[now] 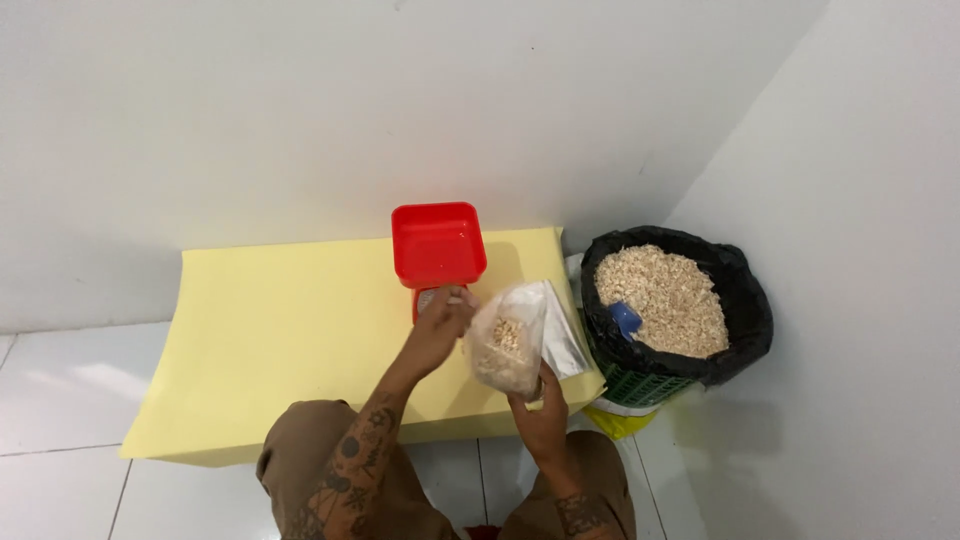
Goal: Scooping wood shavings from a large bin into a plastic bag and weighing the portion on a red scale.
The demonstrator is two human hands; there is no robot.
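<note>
Right hand [540, 415] grips a clear plastic bag of pale grain [506, 342] from below; left hand [440, 325] pinches its rim. Red square scale tray [437, 243] at twelve o'clock, black-lined basket of grain [745, 310] at three; open yellow sheet [270, 340] at nine.

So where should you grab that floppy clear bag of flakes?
Hold the clear plastic bag of pale flakes from underneath, as the right hand does: its filled bottom sags. The left hand can pinch the top edge, coming from the left, to steady its opening.

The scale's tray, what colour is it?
Bright red. The scale's tray shows in the head view, just beyond the left hand.
</note>
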